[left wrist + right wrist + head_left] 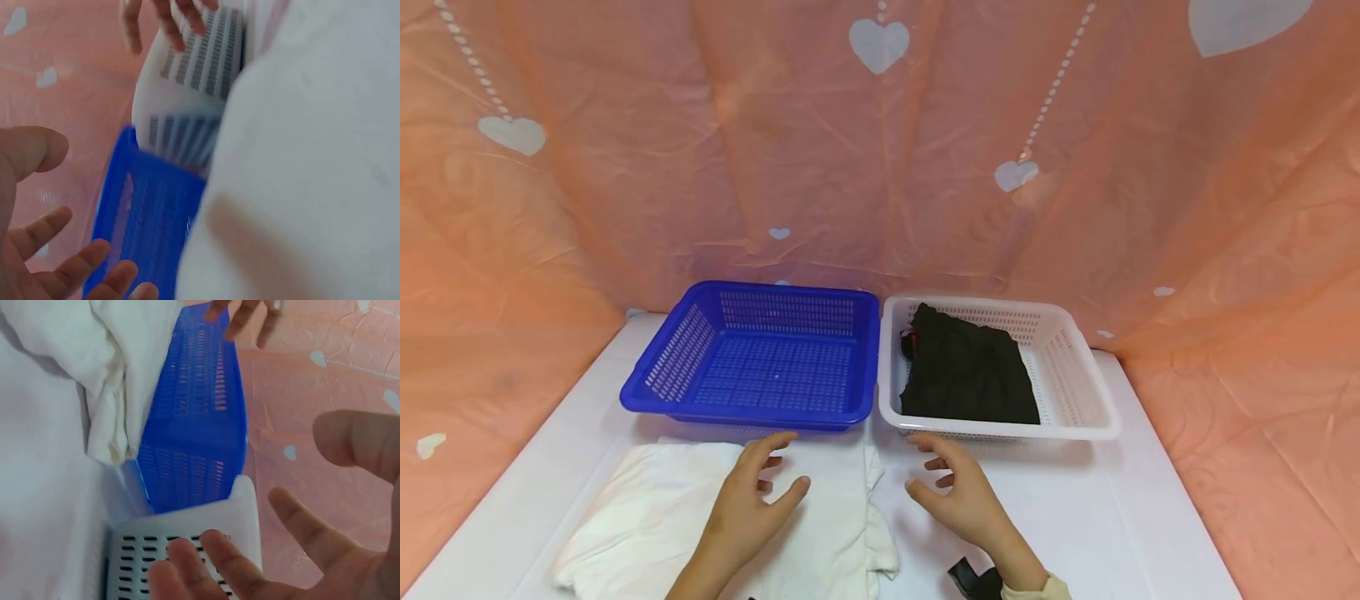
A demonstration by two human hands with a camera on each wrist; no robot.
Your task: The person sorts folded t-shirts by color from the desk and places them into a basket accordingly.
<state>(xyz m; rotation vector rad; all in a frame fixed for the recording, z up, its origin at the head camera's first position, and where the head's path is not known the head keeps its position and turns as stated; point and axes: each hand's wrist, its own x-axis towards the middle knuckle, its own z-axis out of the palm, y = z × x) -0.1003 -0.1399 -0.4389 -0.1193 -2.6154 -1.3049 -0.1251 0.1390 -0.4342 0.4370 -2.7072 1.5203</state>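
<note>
White folded cloth, apparently a garment [647, 508], lies on the table in front of the blue basket [752, 417]. Above this cloth is my left hand [747, 504], its fingers spread and holding nothing. My right hand [958, 496] hovers just right of the cloth, in front of the white basket [1075, 432], also with fingers apart and nothing in them. Inside the white basket lies a folded black cloth [970, 371], while the blue basket holds nothing. In the right wrist view, the white cloth [119, 381] shows a bunched edge near the blue basket [194, 437].
The two baskets stand side by side at the back of the white table [1120, 517]. Behind and on both sides hangs a pink-orange curtain [820, 167] with white hearts. A black strap [976, 579] is by the right wrist.
</note>
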